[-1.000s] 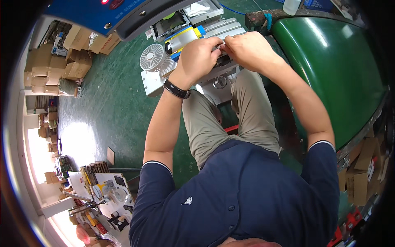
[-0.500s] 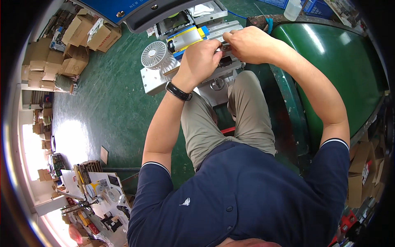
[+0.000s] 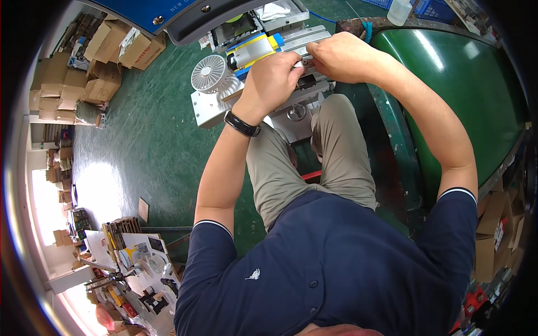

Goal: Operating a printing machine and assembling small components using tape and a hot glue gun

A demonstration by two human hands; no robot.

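Observation:
My left hand [image 3: 270,82], a dark band on its wrist, is closed in a pinch over the metal machine bed [image 3: 302,38]. A small white piece [image 3: 298,65] shows between its thumb and fingers; its kind is too small to make out. Close to its right, my right hand [image 3: 346,59] has its fingers curled and thumb pressed in; whatever they hold is hidden. Just beyond my left hand lies a blue and yellow fixture [image 3: 255,51] with a silver rounded body. A dark slot [image 3: 306,82] sits in the bed below the fingers.
A white fan [image 3: 209,74] stands left of the fixture. The machine's blue housing [image 3: 140,12] overhangs at the top. A handwheel [image 3: 296,112] faces my knees. To the right are a green curved cover [image 3: 448,84] and a clear bottle [image 3: 399,12]. Cardboard boxes [image 3: 106,42] stack at far left.
My right hand has shifted slightly left and up, with its fingertips a little apart from my left hand's. The white piece in my left hand shows more clearly now.

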